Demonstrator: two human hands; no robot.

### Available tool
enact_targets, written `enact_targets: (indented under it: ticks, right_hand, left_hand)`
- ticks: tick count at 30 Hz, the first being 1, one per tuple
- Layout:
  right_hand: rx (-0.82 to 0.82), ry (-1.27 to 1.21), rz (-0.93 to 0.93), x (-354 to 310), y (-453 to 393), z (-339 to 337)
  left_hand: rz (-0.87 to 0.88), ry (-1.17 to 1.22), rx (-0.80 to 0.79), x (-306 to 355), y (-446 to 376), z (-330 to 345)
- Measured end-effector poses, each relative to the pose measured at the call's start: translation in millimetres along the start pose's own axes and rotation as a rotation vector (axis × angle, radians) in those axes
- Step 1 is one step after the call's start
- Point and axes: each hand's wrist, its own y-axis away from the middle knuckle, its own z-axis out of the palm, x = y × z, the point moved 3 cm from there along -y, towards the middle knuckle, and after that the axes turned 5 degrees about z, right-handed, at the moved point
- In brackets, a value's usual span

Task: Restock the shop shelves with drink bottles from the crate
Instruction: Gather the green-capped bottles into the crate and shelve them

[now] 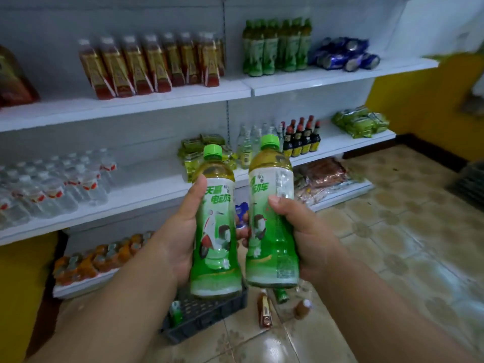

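Note:
I hold two green-capped tea bottles upright in front of the shelves. My left hand (pixel 176 231) grips the left green bottle (pixel 216 226) round its middle. My right hand (pixel 309 231) grips the right green bottle (pixel 271 218), which stands slightly higher. The two bottles almost touch. Below them on the floor sits the dark plastic crate (pixel 209 315) with one green bottle (pixel 175 313) standing in it. A group of matching green bottles (pixel 276 47) stands on the top shelf (pixel 340 76) at the right.
Red-brown tea bottles (pixel 152 64) fill the top shelf's left half, blue cans (pixel 345 53) lie at its right. Water bottles (pixel 52 184) and dark sauce bottles (pixel 301 137) stand on the middle shelf. Loose bottles (pixel 264 309) lie on the tiled floor by the crate.

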Motion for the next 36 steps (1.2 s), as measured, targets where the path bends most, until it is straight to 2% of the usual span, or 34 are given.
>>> enact_targets:
  ticks: [4, 8, 12, 17, 23, 25, 28, 31, 36]
  right_hand:
    - [0.305, 0.21, -0.154, -44, 74, -72]
    - [0.414, 0.323, -0.255, -80, 134, -129]
    - [0.502, 0.446, -0.32, -105, 185, -176]
    - [0.465, 0.421, -0.346, -127, 200, -204]
    - [0.304, 0.126, -0.233, -146, 172, -229]
    - [0.317, 0.11, -0.242, -160, 156, -239]
    - [0.413, 0.241, -0.247, -184, 130, -254]
    - [0.511, 0.194, -0.163, -205, 103, -273]
    - [0.42, 0.169, -0.214, -244, 62, -295]
  left_hand:
    - [-0.013, -0.073, -0.018, -55, -17, 89]
    - [0.047, -0.153, -0.123, -97, -34, 170]
    - [0.03, -0.155, -0.223, -131, -49, 232]
    - [0.04, -0.203, -0.183, -135, -68, 267]
    - [0.035, -0.183, -0.041, -124, -116, 267]
    - [0.046, -0.2, -0.025, -116, -139, 264]
    - [0.134, -0.267, -0.024, -104, -173, 266]
    - [0.209, -0.405, -0.027, -89, -207, 276]
    - [0.215, -0.387, -0.028, -67, -261, 298]
